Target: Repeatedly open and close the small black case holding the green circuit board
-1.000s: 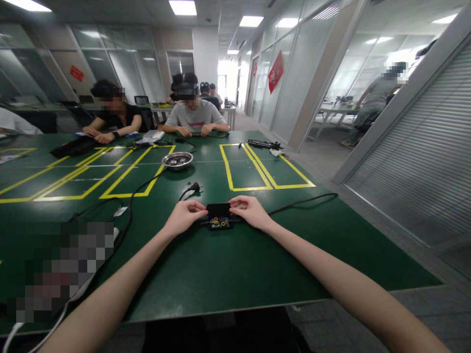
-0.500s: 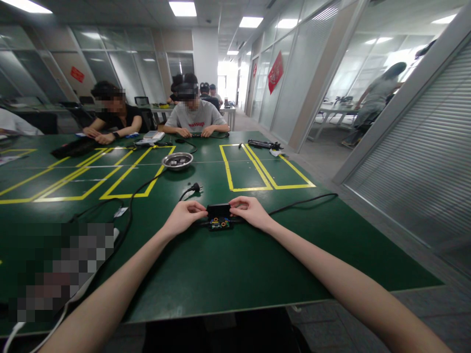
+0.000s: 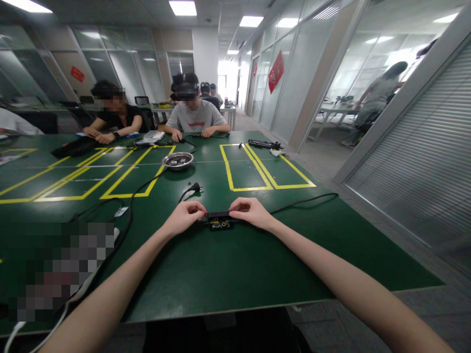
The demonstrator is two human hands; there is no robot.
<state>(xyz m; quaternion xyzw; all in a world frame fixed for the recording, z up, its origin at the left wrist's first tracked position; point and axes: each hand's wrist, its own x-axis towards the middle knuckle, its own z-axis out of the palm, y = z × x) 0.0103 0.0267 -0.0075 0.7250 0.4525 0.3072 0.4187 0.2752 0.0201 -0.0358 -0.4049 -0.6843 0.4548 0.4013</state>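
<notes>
A small black plastic cover (image 3: 218, 214) is pinched at its left end by my left hand (image 3: 185, 215) and at its right end by my right hand (image 3: 251, 214). It is tilted over a black box base (image 3: 222, 227) on the green table, above the base's far side. Part of a circuit board with copper-coloured ring coils shows in the base's near half. Cords leave the base on both sides, partly behind my fingers. Beyond my left hand lies a black mains plug (image 3: 196, 187) on its cord. To the right, a black cable (image 3: 305, 203) runs across the table.
A metal bowl (image 3: 177, 161) with small metal parts stands farther back on the green table (image 3: 228, 279). Yellow tape (image 3: 253, 189) marks rectangles there. A blurred-out object (image 3: 66, 269) and a white cord lie at left. Two people (image 3: 195, 115) sit opposite.
The cover has tipped down toward the base, from nearly upright to a flatter angle, with both my hands still on it. Across the table, a co-worker's hand has shifted left.
</notes>
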